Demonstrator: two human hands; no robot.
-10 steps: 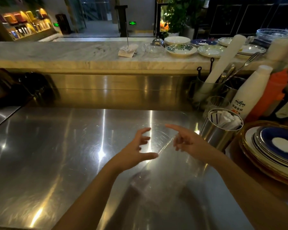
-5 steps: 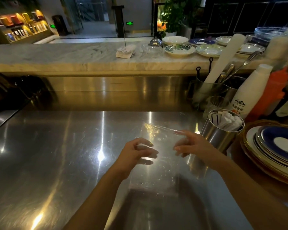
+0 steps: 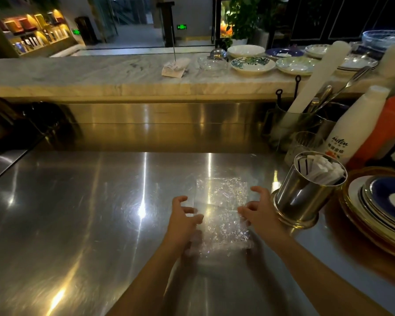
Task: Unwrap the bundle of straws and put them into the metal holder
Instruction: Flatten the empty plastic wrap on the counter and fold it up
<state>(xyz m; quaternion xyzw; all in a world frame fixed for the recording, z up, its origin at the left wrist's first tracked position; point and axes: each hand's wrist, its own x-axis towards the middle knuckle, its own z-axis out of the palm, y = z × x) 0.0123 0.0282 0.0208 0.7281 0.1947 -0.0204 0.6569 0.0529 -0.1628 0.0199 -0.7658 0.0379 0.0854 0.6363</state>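
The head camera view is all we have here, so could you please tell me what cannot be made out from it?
- Straws in the metal holder: only the tops show; the wall hides the rest.
- Clear wrapper: transparent and glaring, so its lower edge and whether it lies flat are unclear.
- Left hand and right hand: contact with the wrapper is uncertain.
- Stacked plates: cut off by the right edge.
- White bottle: the small label print is unreadable.

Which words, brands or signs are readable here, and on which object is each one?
"milln", as far as it reads: white bottle, right of the metal holder.
Smaller print under it: too blurred to read.
Green lit signs in the background: not legible.
Paper slip on the marble counter: too small to read.
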